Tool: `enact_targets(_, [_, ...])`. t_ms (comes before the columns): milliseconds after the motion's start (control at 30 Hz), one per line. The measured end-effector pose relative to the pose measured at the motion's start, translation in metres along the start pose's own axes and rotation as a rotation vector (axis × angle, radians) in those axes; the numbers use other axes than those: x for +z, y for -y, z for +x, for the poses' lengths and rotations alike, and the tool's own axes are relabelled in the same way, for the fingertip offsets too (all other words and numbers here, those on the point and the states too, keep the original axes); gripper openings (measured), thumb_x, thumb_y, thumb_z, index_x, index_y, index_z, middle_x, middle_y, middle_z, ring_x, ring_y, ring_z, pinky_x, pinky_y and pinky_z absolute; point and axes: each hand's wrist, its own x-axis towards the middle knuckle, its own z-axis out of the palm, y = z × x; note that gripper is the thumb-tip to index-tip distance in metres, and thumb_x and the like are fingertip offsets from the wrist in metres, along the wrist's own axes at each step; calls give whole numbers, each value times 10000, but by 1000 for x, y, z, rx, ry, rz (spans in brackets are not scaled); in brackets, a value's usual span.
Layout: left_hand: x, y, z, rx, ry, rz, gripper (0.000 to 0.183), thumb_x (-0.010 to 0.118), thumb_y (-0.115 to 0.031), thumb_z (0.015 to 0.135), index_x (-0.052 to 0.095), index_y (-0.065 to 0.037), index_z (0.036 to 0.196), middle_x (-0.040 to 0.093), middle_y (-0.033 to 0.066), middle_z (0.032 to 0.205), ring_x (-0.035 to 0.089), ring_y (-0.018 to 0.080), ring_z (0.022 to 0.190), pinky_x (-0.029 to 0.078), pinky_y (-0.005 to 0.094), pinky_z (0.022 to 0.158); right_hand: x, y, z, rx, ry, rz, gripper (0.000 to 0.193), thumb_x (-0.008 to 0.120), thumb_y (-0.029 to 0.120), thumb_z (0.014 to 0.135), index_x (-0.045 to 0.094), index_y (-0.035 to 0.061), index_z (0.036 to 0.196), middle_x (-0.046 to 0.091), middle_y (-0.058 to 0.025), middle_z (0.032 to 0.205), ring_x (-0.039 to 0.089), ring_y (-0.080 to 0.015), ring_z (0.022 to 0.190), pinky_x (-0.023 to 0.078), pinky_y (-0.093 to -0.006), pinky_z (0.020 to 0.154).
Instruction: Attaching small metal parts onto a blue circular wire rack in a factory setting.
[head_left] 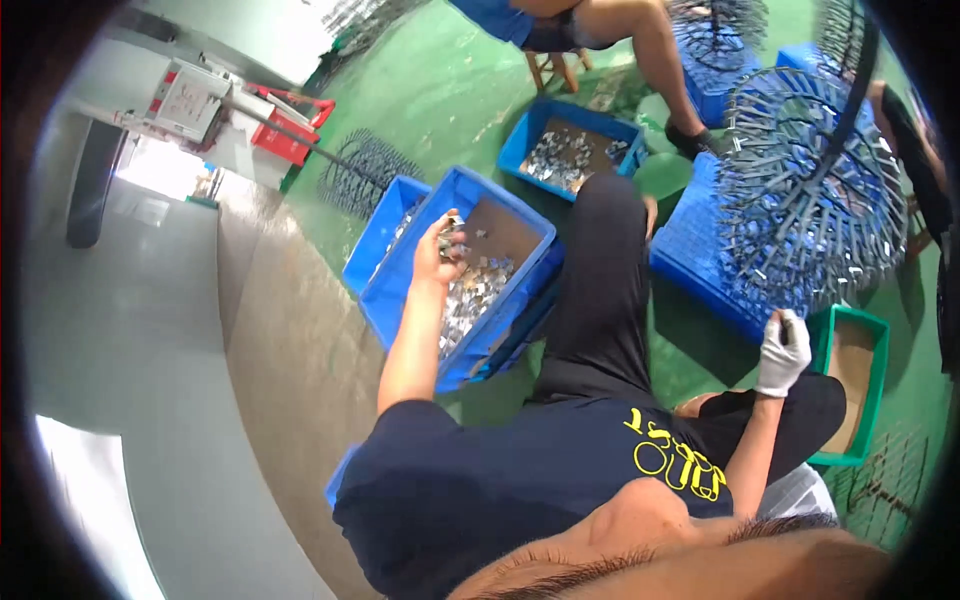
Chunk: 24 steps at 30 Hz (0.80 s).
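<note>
My bare left hand (436,252) is over a blue bin (545,228) with its fingers curled around small shiny metal pieces. More small metal pieces (478,298) lie heaped in that bin below the hand. My right hand (784,352), in a white glove, has its fingertips pressed together just below a round dark rack (800,180) with many prongs. Whether those fingers hold a piece is too small to see. Several shiny bits hang on the rack's lower prongs.
Under the rack is a blue crate (690,240). A green tray (878,385) stands right of my gloved hand. Another blue bin (515,150) with metal pieces sits ahead, near a seated person's leg (662,70). A second dark rack (368,172) stands at the left, by red containers (283,137).
</note>
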Motion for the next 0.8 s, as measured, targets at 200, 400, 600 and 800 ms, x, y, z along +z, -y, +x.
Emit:
enact_targets(200, [197,104,-73,-360,530,-326,246,533,-147,897,548,-64,1128,535,102,783,405,96,524,402,193,408,11,92,16,54,96,286,92,676,13,718,672,12,809,670,-64,793,592,-180,658,468,-276,628])
enact_targets(400, [268,205,-86,-733,621,-221,241,566,-138,884,565,-47,1107,588,100,853,497,114,587,436,204,452,18,105,3,401,-34,463,184,709,6,712,670,4,892,646,-28,795,534,-89,619,433,-224,566])
enact_targets(600, [280,256,-84,-836,690,-144,238,573,-139,889,572,-49,1110,623,90,909,561,122,653,470,221,514,7,66,-14,441,-90,456,157,670,-4,737,634,2,890,627,-27,779,514,-79,636,423,-199,579])
enact_targets(800, [276,277,-77,-701,657,188,258,596,-137,866,589,-37,1104,631,74,898,571,121,645,440,169,478,5,56,-16,501,-29,308,119,648,-1,753,621,6,869,613,-18,766,493,-72,621,413,-189,569])
